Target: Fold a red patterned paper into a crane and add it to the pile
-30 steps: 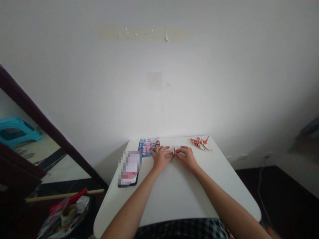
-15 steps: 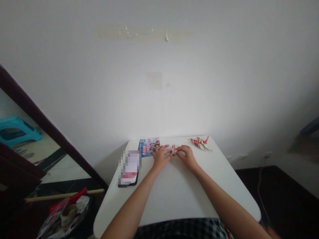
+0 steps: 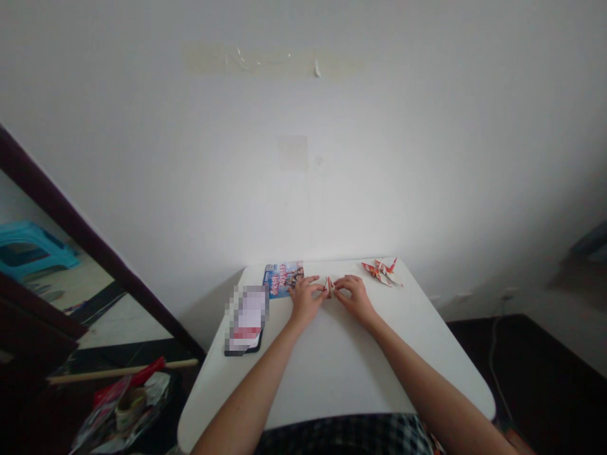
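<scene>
Between my two hands, above the far part of the white table (image 3: 351,373), is a small folded piece of red-and-white paper (image 3: 329,287), narrow and pointed at the top. My left hand (image 3: 306,300) pinches it from the left with thumb and fingertips. On the other side my right hand (image 3: 355,298) has thumb and forefinger closed at its right edge. The fingertips cover part of the paper, so its full shape is hidden. Folded red-and-white paper cranes (image 3: 380,273) lie near the far right corner, beyond my right hand.
A phone (image 3: 246,322) with a blurred screen lies at the table's left. Behind it is a blue printed leaflet (image 3: 279,281), close to my left hand. The wall (image 3: 370,158) borders the table's far edge. A bag of odds and ends (image 3: 130,411) sits on the floor at lower left.
The folded paper has turned slightly and looks narrower and more pointed at the top. Both hands stay in nearly the same place, with small finger shifts.
</scene>
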Available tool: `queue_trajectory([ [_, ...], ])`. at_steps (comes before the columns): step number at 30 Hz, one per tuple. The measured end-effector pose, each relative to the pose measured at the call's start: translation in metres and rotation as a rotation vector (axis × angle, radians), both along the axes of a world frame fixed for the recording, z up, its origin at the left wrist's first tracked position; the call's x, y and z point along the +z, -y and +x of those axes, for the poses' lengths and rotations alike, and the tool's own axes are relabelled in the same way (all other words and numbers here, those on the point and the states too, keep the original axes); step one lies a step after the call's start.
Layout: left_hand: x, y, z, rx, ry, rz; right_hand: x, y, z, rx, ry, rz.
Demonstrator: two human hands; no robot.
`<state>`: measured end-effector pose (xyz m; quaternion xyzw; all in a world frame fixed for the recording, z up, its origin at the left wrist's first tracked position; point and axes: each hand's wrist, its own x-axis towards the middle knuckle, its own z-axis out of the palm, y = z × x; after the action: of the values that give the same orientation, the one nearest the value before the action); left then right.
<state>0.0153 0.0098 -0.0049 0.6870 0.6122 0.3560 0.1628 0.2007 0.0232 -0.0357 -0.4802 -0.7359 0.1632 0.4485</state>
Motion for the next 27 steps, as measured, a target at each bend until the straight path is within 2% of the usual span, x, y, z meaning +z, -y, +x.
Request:
queue_trajectory([
  [10, 0.0033, -0.0042, -0.0061, -0.067, -0.016, -0.017, -0.0011, 0.0022, -0.0022, -0.021, -0.012, -0.009],
  [18, 0.0023, -0.0041, -0.0045, 0.033, 0.088, -0.026, 0.0001, 0.0011, 0.0006, -0.011, 0.019, 0.032],
  [27, 0.0010, -0.0035, -0.0030, 0.051, 0.060, -0.012, -0.0065, -0.0013, 0.0010, -0.048, 0.031, 0.101],
])
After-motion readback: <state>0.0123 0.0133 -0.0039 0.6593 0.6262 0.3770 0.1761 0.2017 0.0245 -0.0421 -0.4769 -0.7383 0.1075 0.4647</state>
